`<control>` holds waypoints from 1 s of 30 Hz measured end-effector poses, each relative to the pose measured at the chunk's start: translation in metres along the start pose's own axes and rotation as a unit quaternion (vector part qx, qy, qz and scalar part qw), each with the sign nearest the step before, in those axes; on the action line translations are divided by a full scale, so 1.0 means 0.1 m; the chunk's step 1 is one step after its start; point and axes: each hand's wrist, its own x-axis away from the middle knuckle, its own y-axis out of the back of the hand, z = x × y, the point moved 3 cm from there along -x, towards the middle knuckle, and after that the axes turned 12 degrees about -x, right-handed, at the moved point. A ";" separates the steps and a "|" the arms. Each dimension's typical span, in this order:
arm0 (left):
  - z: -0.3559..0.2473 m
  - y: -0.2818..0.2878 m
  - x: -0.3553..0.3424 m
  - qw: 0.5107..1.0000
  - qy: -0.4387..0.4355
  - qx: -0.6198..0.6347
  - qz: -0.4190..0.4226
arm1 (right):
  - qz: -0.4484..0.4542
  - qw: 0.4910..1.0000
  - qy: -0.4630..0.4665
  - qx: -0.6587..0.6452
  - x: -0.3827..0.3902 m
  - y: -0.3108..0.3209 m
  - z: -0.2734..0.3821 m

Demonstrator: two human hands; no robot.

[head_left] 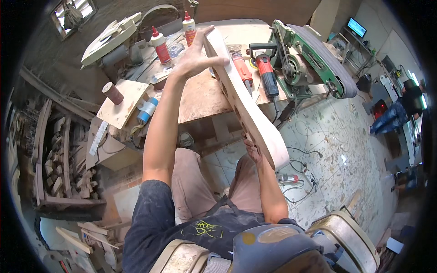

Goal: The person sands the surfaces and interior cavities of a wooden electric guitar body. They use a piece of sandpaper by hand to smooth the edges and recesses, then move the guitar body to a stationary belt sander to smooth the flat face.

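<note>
A curved wooden piece [248,102], its outline apparently shaped, slants over the bench [200,100]'s near edge, the left hand [195,61]'s wide-spread grip holding its far end, the right hand [253,149]'s curled grip its near end. What finishing remains cannot be told; a grinder [266,75] lies unheld on the bench, a green belt sander [314,63] at its right.

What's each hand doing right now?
Left hand: closed, holding the pale curved piece near its far end.
Right hand: holding the same piece nearer the body.
</note>
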 end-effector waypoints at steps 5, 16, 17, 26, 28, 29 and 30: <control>-0.04 0.06 -0.09 0.997 0.068 0.030 -0.033 | 0.079 0.983 -0.075 -0.150 0.03 -0.22 -0.05; -0.33 -0.22 0.19 0.915 -0.142 -0.374 -0.051 | -0.057 0.996 -0.043 -0.050 0.11 -1.03 -0.10; -0.44 -0.28 0.29 0.909 -0.160 -0.384 -0.020 | -0.098 0.994 -0.008 -0.054 0.14 -1.12 -0.11; -0.93 -0.46 0.75 0.936 -0.271 -0.224 0.030 | -0.091 0.994 -0.004 -0.065 0.09 -1.00 -0.08; -0.86 -0.47 0.69 0.931 -0.275 -0.241 0.022 | -0.054 0.993 -0.052 -0.095 0.11 -1.00 -0.09; -0.80 -0.47 0.64 0.919 -0.281 -0.277 -0.004 | -0.060 0.994 -0.036 -0.083 0.10 -1.06 -0.10; -0.74 -0.46 0.59 0.905 -0.287 -0.312 -0.029 | -0.067 0.995 -0.020 -0.072 0.10 -1.11 -0.09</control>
